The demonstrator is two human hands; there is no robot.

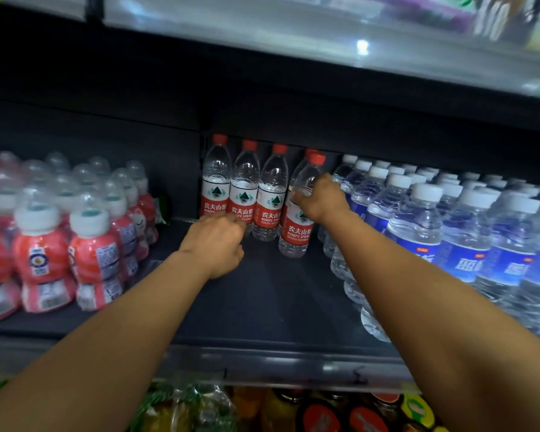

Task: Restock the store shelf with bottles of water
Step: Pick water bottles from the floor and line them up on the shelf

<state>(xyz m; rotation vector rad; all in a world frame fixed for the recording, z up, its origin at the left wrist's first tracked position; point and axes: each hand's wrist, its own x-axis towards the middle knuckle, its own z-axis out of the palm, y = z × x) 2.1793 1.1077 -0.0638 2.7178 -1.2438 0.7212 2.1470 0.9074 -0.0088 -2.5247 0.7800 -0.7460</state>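
Note:
Several clear water bottles with red caps and red labels (215,185) stand in a row at the back of the dark shelf (262,300). My right hand (320,198) grips the upper body of the front right red-label bottle (296,232), which stands slightly ahead of the row and leans a little. My left hand (215,241) is low on the shelf with its fingers curled at the base of the second bottle (245,188); whether it holds that bottle is hidden.
Blue-label water bottles with white caps (418,232) fill the shelf's right side. Pink drink bottles in shrink-wrapped packs (44,251) fill the left. A lit shelf (325,35) hangs above. Colourful bottles (325,413) sit on the shelf below.

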